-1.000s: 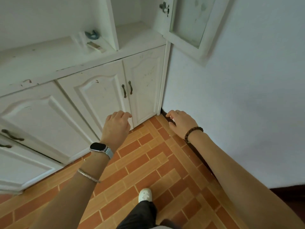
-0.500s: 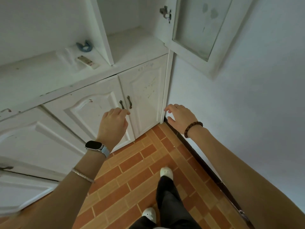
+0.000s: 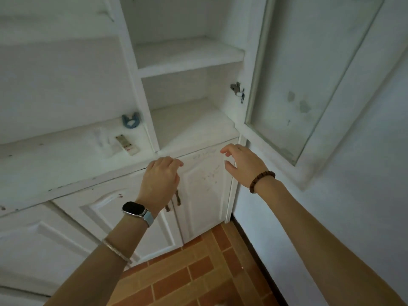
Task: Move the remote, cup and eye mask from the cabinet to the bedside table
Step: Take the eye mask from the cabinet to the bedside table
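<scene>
In front of the cabinet [image 3: 66, 173], both forearms were raised. The left hand [image 3: 161, 180] showed a loosely curled, empty grip; the right hand [image 3: 242, 166], a wide, empty grip.

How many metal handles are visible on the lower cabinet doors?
2. One handle peeks out below the left hand; the other handle is just right of it on the next door. Doors farther left are cut off, so more may exist.
</scene>
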Tool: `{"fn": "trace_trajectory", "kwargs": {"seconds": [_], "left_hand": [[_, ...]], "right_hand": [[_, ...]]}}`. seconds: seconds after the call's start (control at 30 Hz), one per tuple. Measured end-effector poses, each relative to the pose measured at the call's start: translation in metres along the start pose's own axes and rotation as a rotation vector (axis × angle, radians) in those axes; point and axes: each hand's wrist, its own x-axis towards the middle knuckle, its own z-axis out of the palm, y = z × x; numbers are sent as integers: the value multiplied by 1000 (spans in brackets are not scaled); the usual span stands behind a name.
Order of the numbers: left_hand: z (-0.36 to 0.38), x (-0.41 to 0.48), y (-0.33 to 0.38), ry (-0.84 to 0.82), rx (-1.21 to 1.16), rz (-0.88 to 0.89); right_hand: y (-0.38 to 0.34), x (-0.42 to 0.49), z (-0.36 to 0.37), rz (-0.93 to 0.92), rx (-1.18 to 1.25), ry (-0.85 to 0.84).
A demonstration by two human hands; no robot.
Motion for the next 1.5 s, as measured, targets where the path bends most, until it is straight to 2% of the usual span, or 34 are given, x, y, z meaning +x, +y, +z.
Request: {"fn": "trace_trajectory", "kwargs": {"seconds": [0.47, 0.8, 1.17, 1.3, 1.5], "left_hand": [[-68, 146, -33, 315, 81, 102], [-138, 238, -44, 431, 140, 193], [-221, 328, -27, 666, 240, 335], [-255, 362, -27, 747, 280, 317], [-267, 406, -37, 713, 375, 239]], "right_hand": [[-32, 131, -105, -169, 17, 231], [-77, 197, -197, -285, 70, 392], [-94, 247, -304, -456, 102, 679], [-100, 270, -330, -484, 43, 720], [-111, 310, -339, -483, -15, 671]]}}
